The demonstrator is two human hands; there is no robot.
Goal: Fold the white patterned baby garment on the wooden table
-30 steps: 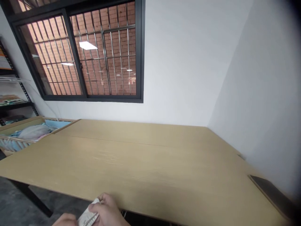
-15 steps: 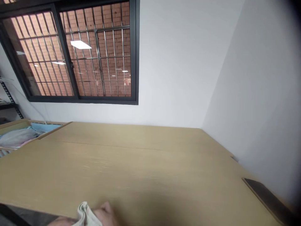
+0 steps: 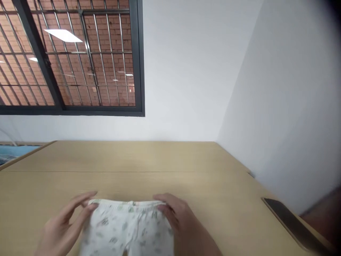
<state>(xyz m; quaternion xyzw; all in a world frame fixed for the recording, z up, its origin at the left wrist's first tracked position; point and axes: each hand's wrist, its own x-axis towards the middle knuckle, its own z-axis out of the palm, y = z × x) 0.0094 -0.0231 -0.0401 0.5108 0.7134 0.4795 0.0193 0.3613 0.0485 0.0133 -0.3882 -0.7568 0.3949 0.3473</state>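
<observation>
Patterned white baby trousers (image 3: 128, 227) are pinched at the waistband corners by the left hand (image 3: 62, 227) and right hand (image 3: 181, 222), best kept taut and level on the wooden table (image 3: 160, 163).

Garment: the white printed garment (image 3: 128, 227), a small bunch in the hands at the table's near edge 1 s ago, now lies spread flat on the table (image 3: 170, 160), waistband toward the far side.
Left hand: the left hand (image 3: 62, 227), barely in view before, is now over the table with fingers at the garment's left waistband corner.
Right hand: the right hand (image 3: 181, 220), closed around the bunch 1 s ago, now rests with fingers on the right waistband corner.
View: swung right and down; the window (image 3: 69, 57) sits further left, and the box of cloths at the left is almost out of sight.
</observation>
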